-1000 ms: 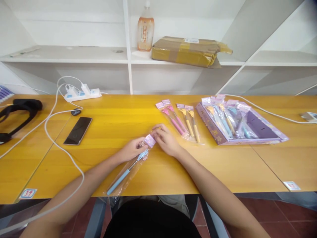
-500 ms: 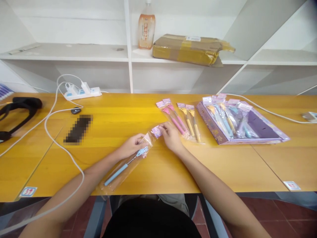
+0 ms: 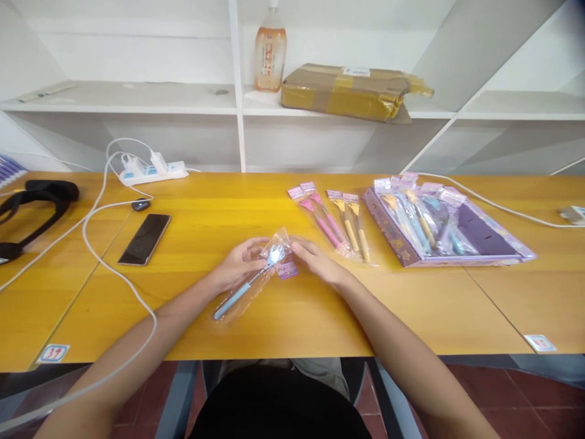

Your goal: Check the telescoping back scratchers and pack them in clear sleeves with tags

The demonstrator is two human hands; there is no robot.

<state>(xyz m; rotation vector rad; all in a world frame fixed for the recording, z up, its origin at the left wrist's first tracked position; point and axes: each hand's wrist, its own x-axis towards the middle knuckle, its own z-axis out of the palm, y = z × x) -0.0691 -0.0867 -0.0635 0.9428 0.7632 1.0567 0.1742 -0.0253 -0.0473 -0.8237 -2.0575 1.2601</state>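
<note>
My left hand (image 3: 238, 263) and my right hand (image 3: 316, 259) meet over the middle of the yellow table (image 3: 411, 305). Both pinch the top of a clear plastic sleeve (image 3: 249, 285) that holds a blue-handled stick with a small claw end. The sleeve's purple header card (image 3: 287, 269) hangs folded down between my hands. The blue handle points down-left toward the table's near edge.
Several more packaged sticks (image 3: 336, 222) with pink and yellow handles lie to the right, beside a purple tray box (image 3: 484, 241) holding more. A phone (image 3: 144, 238), white cable (image 3: 114, 271), power strip (image 3: 150, 172) and black strap (image 3: 31, 204) sit left. A bottle (image 3: 269, 52) and taped parcel (image 3: 350, 91) rest on the shelf.
The purple header card has come off the sleeve's top and dropped below it. The sleeve's mouth now stands up between my fingers, and the sleeve has shifted up the table.
</note>
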